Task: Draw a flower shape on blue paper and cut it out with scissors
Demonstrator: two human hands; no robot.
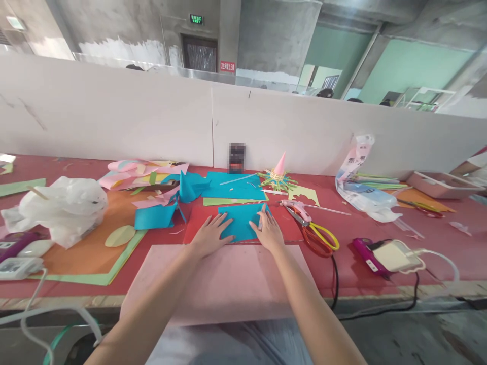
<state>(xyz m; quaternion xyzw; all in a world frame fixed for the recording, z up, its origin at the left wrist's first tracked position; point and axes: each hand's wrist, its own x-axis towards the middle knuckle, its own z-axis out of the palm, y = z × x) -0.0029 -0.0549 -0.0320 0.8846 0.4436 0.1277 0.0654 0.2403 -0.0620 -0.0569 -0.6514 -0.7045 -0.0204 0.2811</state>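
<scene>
A blue paper sheet (241, 223) lies on red paper (291, 223) in the middle of the table. My left hand (211, 234) rests with spread fingers at the sheet's left edge. At its right edge, my right hand (268, 229) has its fingers apart, with something small and pale beside them that I cannot make out. A pink board (228, 284) lies under my forearms. Behind the sheet are another blue sheet (232, 185) and a pink paper cone (280, 165) on a fringed green base. Cut blue paper (155, 216) sits to the left.
Scissors (317, 235) and a pink glue gun (297, 207) lie to the right, before a power strip (371, 257) with cables. Orange sheets (89, 253) and a white plastic bag (64, 208) are left. A white partition (152, 116) stands behind; a person's arm (466, 165) shows far right.
</scene>
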